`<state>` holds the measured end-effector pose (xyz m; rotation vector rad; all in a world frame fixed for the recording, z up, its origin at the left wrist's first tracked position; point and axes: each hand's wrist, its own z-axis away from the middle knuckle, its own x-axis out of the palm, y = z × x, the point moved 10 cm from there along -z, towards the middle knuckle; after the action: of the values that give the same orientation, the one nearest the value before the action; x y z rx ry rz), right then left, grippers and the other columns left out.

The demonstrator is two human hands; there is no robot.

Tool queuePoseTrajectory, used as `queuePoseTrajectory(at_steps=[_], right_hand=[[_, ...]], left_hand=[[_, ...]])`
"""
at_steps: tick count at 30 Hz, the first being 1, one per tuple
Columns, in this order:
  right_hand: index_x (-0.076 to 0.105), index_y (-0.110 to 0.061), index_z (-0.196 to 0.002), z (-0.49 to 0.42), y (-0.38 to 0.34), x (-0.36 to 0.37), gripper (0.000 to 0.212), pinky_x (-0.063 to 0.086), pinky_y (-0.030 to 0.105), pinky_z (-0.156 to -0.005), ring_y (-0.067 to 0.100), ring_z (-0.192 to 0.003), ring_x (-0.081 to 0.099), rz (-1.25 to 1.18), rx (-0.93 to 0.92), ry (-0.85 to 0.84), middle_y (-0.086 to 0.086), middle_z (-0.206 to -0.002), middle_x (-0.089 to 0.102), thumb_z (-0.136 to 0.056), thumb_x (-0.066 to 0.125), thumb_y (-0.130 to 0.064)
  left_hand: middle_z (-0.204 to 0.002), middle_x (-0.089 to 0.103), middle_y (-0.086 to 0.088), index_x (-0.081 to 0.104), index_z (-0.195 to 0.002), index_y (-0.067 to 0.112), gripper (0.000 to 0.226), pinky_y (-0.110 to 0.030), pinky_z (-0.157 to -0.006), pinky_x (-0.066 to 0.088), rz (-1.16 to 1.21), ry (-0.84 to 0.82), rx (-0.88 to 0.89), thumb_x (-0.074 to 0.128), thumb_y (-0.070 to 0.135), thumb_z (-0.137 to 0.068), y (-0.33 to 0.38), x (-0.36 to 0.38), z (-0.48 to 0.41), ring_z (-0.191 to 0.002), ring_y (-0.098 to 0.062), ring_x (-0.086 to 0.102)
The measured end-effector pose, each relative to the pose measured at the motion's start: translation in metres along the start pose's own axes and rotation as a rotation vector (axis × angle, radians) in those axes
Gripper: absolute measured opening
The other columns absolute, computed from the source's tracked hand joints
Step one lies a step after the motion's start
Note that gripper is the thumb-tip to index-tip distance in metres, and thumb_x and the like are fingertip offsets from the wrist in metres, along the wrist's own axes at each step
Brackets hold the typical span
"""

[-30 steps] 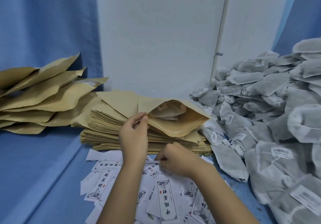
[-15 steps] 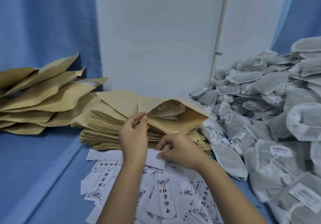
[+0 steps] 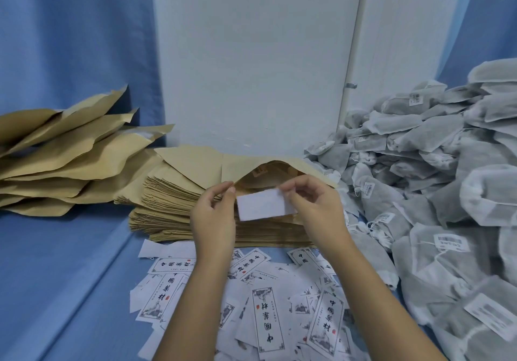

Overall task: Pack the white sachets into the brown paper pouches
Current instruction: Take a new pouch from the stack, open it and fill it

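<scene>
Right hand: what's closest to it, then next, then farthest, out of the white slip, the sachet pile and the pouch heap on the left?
1. The slip, pinched in the right hand.
2. The sachet pile, just to its right.
3. The pouch heap, far left.

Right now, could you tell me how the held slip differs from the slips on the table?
The held slip shows a blank white side; many table slips show black printed characters. The held slip is pinched by the right hand at the open pouch; the table slips lie loose, overlapping. Both are white rectangular paper.
</scene>
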<state>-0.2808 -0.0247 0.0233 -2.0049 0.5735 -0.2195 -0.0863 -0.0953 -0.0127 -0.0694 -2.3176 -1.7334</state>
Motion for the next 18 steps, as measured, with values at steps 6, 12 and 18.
queuePoseTrajectory(at_steps=[6, 12, 18], right_hand=[[0.066, -0.019, -0.094, 0.028, -0.061, -0.028, 0.025, 0.044, 0.018, -0.080, 0.006, -0.086, 0.058, 0.379, -0.524, 0.422, -0.015, -0.089, 0.063, -0.080, 0.053, -0.003], [0.067, -0.018, -0.105, 0.010, -0.028, 0.019, 0.030, 0.041, 0.031, -0.067, 0.024, -0.086, 0.059, 0.929, -0.346, 0.022, 0.003, -0.090, 0.068, -0.085, 0.051, -0.003], [0.066, -0.020, -0.106, -0.017, -0.015, 0.040, 0.024, 0.038, 0.029, -0.062, 0.029, -0.087, 0.060, 1.164, -0.220, -0.094, 0.005, -0.095, 0.067, -0.091, 0.050, -0.011]], left_hand=[[-0.061, 0.060, 0.030, 0.069, -0.091, 0.030, 0.014, -0.025, -0.067, 0.049, 0.011, -0.024, 0.032, 0.060, 0.020, -0.091, 0.000, 0.002, 0.001, -0.059, 0.001, 0.052], [-0.070, 0.066, 0.025, 0.069, -0.087, 0.031, 0.016, -0.033, -0.083, 0.054, 0.042, -0.009, 0.002, 0.061, 0.018, -0.091, 0.000, 0.003, 0.002, -0.077, -0.004, 0.063], [-0.099, 0.068, 0.004, 0.068, -0.090, 0.027, 0.014, -0.008, -0.079, 0.046, -0.064, -0.034, 0.140, 0.061, 0.014, -0.089, 0.018, 0.010, 0.010, -0.089, 0.000, 0.061]])
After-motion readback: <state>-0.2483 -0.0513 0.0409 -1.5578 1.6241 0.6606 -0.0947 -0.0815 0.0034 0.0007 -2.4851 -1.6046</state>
